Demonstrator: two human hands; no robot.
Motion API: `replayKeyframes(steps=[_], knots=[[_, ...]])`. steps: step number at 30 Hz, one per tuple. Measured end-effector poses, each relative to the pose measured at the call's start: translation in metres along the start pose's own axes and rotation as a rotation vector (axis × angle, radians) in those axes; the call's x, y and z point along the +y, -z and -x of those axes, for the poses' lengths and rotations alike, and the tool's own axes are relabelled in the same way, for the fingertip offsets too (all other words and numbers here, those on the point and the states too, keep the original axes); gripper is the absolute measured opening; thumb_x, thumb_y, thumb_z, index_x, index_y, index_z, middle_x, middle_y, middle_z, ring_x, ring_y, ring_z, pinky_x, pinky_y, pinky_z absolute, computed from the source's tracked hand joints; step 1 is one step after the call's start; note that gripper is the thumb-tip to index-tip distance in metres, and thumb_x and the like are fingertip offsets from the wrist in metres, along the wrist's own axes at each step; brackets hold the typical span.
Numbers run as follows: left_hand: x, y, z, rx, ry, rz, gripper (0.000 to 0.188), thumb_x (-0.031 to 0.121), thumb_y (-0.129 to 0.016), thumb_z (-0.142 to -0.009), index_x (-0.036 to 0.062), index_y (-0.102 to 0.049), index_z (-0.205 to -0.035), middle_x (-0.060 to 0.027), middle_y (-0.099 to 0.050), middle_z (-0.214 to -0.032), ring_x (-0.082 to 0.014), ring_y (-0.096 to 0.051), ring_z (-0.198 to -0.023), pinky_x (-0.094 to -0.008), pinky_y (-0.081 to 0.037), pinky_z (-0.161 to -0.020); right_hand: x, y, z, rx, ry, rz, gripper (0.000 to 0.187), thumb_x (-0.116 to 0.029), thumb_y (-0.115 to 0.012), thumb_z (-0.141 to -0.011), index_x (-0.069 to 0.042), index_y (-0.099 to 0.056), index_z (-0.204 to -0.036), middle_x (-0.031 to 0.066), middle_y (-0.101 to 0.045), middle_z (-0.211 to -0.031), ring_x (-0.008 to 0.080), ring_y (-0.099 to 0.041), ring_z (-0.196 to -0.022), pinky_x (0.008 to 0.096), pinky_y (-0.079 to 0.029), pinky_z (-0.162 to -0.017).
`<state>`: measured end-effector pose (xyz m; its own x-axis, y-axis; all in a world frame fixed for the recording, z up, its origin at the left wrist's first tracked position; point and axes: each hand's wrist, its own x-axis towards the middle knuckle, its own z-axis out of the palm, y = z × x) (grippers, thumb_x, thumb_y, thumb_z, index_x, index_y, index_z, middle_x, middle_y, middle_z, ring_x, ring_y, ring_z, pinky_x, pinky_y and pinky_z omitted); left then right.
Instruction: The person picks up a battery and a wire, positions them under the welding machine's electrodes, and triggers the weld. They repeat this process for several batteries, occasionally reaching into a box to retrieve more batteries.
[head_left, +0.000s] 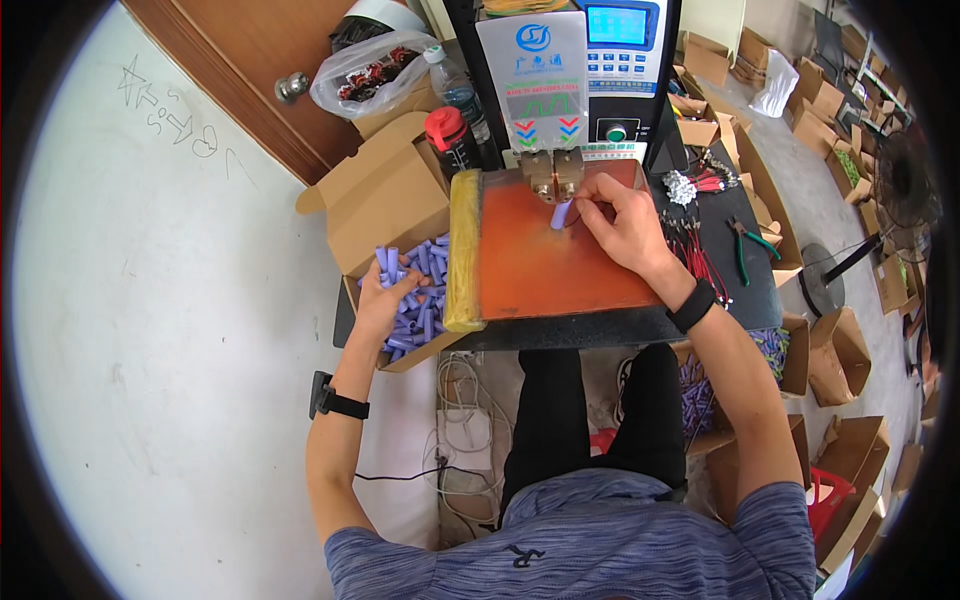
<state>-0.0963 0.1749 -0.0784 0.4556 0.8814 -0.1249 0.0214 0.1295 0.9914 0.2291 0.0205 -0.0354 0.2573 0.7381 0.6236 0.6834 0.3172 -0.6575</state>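
My right hand (622, 222) is closed in a pinch at a purple cylindrical battery cell (561, 214). The cell sits tilted just under the metal electrode tips (553, 178) of a spot welder; a thin dark line, perhaps a wire, runs beside it. Whether cell and tips touch is hidden. Over at the left, my left hand (378, 300) is closed around a few purple cells (387, 262) above an open cardboard box (385, 215). Many loose cells (428, 262) fill that box. An orange-brown board (560, 270) lies beneath the welder.
A yellow-wrapped bar (464, 250) edges the board's left side. Behind the box stand a red-capped bottle (450, 135) and a clear bottle (455, 90). Red wire leads (697, 255) and green-handled pliers (742, 250) lie at right. Cardboard boxes (840, 355) and a fan (905, 180) are beyond.
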Motion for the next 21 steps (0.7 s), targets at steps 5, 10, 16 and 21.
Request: replayKeyframes(steps=[5,10,16,21], knots=[[-0.010,0.020,-0.001,-0.015,-0.130,-0.145,0.023,0.005,-0.068,-0.085,0.0001,-0.055,-0.104,-0.0065,-0.060,-0.083,-0.0181,-0.064,-0.079,-0.0317,-0.052,-0.063,-0.003,-0.004,-0.002,0.000,0.015,-0.025,0.007,-0.008,-0.062,-0.086,-0.002,-0.060,-0.090,0.0114,-0.068,-0.077,0.0268,-0.067,-0.066,0.0348,-0.051,-0.059],[-0.003,0.014,0.002,-0.004,-0.033,0.020,0.022,0.015,-0.070,-0.088,0.0008,-0.059,-0.100,-0.0057,-0.060,-0.078,-0.0153,-0.059,-0.069,-0.0287,-0.049,-0.058,0.001,-0.003,0.000,-0.009,-0.014,-0.018,0.008,-0.009,-0.062,-0.086,-0.002,-0.060,-0.091,0.0116,-0.067,-0.077,0.0262,-0.068,-0.066,0.0341,-0.052,-0.059],[-0.004,0.017,0.001,0.065,0.053,0.199,0.026,0.024,-0.068,-0.090,0.0024,-0.059,-0.101,-0.0054,-0.060,-0.077,-0.0164,-0.060,-0.070,-0.0284,-0.047,-0.057,-0.001,-0.003,-0.002,-0.011,-0.010,-0.014,0.009,-0.009,-0.061,-0.087,-0.002,-0.060,-0.091,0.0120,-0.068,-0.077,0.0266,-0.068,-0.066,0.0344,-0.052,-0.059],[-0.005,0.015,0.006,-0.046,-0.203,0.036,0.026,0.023,-0.067,-0.091,0.0049,-0.055,-0.105,-0.0047,-0.061,-0.080,-0.0149,-0.061,-0.080,-0.0285,-0.048,-0.057,-0.003,-0.003,-0.002,-0.017,-0.014,-0.005,0.009,-0.009,-0.061,-0.087,-0.002,-0.060,-0.092,0.0121,-0.068,-0.078,0.0267,-0.068,-0.067,0.0344,-0.052,-0.060]])
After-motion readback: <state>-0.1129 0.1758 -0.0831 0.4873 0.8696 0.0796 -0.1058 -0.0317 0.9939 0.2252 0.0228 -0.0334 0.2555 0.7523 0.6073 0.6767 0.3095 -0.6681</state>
